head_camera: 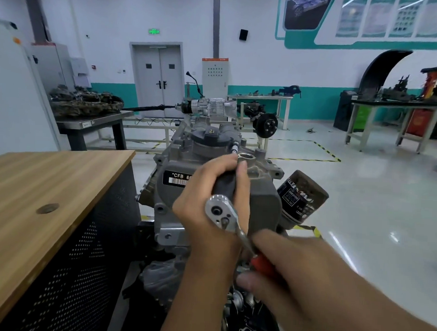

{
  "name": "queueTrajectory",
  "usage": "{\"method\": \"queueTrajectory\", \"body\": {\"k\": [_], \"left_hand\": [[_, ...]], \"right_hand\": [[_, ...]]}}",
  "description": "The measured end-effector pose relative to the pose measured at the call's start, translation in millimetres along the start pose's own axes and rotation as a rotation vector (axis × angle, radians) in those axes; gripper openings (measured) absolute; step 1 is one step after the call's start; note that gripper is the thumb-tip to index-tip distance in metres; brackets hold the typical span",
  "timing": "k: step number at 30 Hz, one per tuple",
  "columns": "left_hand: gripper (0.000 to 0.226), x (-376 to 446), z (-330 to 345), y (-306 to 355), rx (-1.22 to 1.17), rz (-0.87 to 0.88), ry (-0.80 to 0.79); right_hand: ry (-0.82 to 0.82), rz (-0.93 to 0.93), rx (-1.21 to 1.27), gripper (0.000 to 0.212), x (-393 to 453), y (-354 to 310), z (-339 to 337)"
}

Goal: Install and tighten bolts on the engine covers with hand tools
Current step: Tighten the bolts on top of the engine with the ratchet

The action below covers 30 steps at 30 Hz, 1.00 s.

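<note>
A grey engine (185,164) stands in front of me, with a barcode label and a black oil filler cap (210,136) on its top cover. A chrome ratchet wrench (221,213) with a red handle is held over the cover. My right hand (290,271) grips the red handle. My left hand (210,202) curls around the dark extension below the ratchet head, its fingers reaching to the cover near a round bore (245,156). The socket end is hidden by my left hand. A small bolt or fitting (234,147) sticks up just beyond my fingers.
A black oil filter (302,196) juts out on the engine's right side. A wooden-topped cabinet (48,190) stands close on the left. Loose metal parts (246,314) lie below my hands. A gearbox on a stand (210,107) and workbenches sit farther back.
</note>
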<state>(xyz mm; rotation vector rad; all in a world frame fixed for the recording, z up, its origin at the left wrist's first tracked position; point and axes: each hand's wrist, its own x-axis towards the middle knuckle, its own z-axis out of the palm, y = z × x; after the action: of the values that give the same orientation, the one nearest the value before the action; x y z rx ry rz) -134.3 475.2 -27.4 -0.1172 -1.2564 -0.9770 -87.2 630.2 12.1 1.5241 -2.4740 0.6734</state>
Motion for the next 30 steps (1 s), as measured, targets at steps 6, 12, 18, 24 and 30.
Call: {"method": "queueTrajectory", "body": {"k": [6,12,18,24,30], "left_hand": [[0.006,16.4,-9.6,2.8,0.075,0.092,-0.272],[0.018,22.6,-6.0,17.4,-0.147,-0.283,-0.118],[0.019,31.9,-12.7,13.7,-0.043,-0.195,-0.306],[0.021,20.7,-6.1,16.1,0.025,-0.126,-0.130],[0.017,23.4,-5.7,4.9,0.118,-0.105,0.005]], "right_hand": [[0.459,0.046,0.122,0.042,0.9,15.5,-83.5],[0.255,0.136,0.414,0.043,-10.5,7.7,-4.7],[0.466,0.019,0.722,0.044,-4.6,26.8,-29.8],[0.606,0.083,0.944,0.050,-13.4,27.1,-0.4],[0.598,0.142,1.121,0.050,-12.5,20.7,26.4]]}}
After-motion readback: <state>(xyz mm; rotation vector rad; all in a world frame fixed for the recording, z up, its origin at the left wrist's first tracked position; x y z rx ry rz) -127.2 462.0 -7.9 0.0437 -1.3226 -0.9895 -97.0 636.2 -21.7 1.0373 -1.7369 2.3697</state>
